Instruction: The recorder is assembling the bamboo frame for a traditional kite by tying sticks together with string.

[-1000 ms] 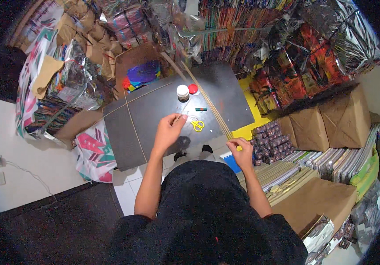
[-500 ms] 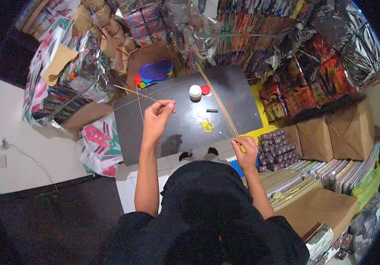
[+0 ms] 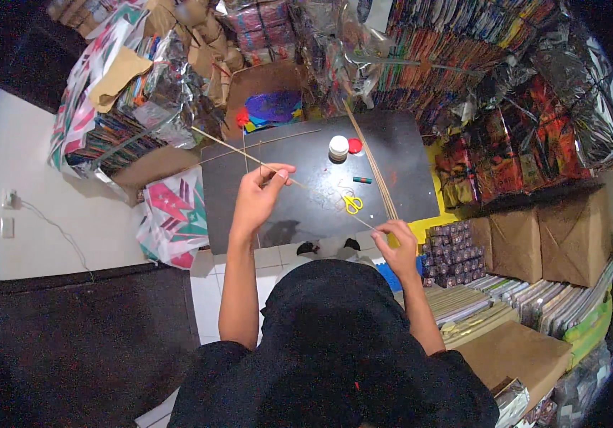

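My left hand [image 3: 258, 194], closed in a pinch, holds a thin bamboo stick [image 3: 226, 145] slanting over the dark table [image 3: 306, 214]. The stick's line runs down to my right hand [image 3: 397, 244], whose thumb and fingers pinch its lower end. Beside my right hand lies a bundle of thin sticks [image 3: 373, 160], reaching to the table's far edge. Between the hands are yellow scissors [image 3: 352, 204] and a small dark green tube [image 3: 362, 180]. Farther back a white jar [image 3: 338, 146] stands next to a red lid [image 3: 355, 145].
Another stick [image 3: 288, 136] lies along the far side, near a red piece [image 3: 242, 118] on a thin stem. Wrapped stacks [image 3: 435, 50] crowd the back. Brown parcels [image 3: 570, 235] and stacked small dark boxes [image 3: 452, 253] stand at right, a patterned bag [image 3: 172, 214] at left.
The view has shifted, so the table sits farther right. The stick in my left hand now lines up with my right hand, which pinches its end.
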`<control>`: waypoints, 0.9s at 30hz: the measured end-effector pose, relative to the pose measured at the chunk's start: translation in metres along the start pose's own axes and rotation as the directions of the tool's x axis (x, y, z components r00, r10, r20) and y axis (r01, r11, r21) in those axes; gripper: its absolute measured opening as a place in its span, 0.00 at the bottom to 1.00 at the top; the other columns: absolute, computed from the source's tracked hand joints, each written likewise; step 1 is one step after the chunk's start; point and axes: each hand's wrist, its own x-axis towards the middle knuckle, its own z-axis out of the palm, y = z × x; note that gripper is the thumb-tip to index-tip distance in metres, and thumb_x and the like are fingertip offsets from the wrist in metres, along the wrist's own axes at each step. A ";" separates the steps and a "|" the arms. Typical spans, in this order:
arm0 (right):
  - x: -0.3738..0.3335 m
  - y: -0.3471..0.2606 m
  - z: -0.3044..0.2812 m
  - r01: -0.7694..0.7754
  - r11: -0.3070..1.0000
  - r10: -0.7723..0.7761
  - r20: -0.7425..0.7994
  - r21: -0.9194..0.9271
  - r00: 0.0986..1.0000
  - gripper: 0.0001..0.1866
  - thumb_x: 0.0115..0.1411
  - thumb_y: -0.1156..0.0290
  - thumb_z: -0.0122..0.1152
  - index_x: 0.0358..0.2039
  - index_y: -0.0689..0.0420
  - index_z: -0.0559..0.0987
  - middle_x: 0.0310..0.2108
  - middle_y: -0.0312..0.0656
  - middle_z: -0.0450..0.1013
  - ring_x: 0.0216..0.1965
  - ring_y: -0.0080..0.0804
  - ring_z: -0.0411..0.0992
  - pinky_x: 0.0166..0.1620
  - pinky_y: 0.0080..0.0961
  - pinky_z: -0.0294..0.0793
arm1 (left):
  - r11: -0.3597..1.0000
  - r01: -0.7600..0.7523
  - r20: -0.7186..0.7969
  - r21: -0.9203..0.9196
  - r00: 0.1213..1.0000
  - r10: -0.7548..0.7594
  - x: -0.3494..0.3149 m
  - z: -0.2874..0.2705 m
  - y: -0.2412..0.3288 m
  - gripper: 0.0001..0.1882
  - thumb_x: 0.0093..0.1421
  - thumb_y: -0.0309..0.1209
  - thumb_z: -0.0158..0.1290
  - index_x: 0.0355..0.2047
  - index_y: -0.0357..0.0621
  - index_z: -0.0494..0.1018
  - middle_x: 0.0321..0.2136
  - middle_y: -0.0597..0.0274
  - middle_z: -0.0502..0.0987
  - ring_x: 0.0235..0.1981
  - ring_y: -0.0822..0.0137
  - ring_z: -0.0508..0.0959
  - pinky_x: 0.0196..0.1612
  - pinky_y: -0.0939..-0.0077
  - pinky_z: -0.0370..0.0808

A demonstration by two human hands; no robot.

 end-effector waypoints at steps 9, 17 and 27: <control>0.001 -0.008 0.012 -0.249 0.937 0.177 0.280 0.246 0.944 0.10 0.61 0.71 0.65 0.41 0.61 0.84 0.35 0.42 0.80 0.35 0.26 0.76 0.40 0.24 0.74 | 0.999 0.028 0.114 -0.018 0.993 -0.026 0.006 0.018 -0.007 0.11 0.65 0.32 0.56 0.39 0.35 0.80 0.32 0.64 0.80 0.35 0.74 0.77 0.44 0.77 0.72; 0.004 0.056 -0.009 -0.395 0.840 0.443 -0.051 0.371 0.895 0.09 0.63 0.71 0.63 0.40 0.62 0.84 0.30 0.34 0.78 0.28 0.19 0.73 0.32 0.20 0.74 | 0.994 0.097 -0.045 0.047 0.994 -0.095 0.011 0.022 -0.008 0.18 0.65 0.37 0.58 0.49 0.39 0.75 0.27 0.71 0.72 0.31 0.79 0.69 0.37 0.82 0.66; -0.009 0.231 -0.035 -0.606 0.781 0.625 -0.180 0.154 0.760 0.09 0.60 0.68 0.65 0.36 0.61 0.83 0.25 0.39 0.79 0.26 0.26 0.77 0.30 0.25 0.77 | 0.983 0.120 0.023 0.142 0.992 -0.124 0.010 0.034 -0.018 0.19 0.71 0.42 0.46 0.49 0.40 0.74 0.29 0.69 0.71 0.31 0.76 0.67 0.37 0.79 0.67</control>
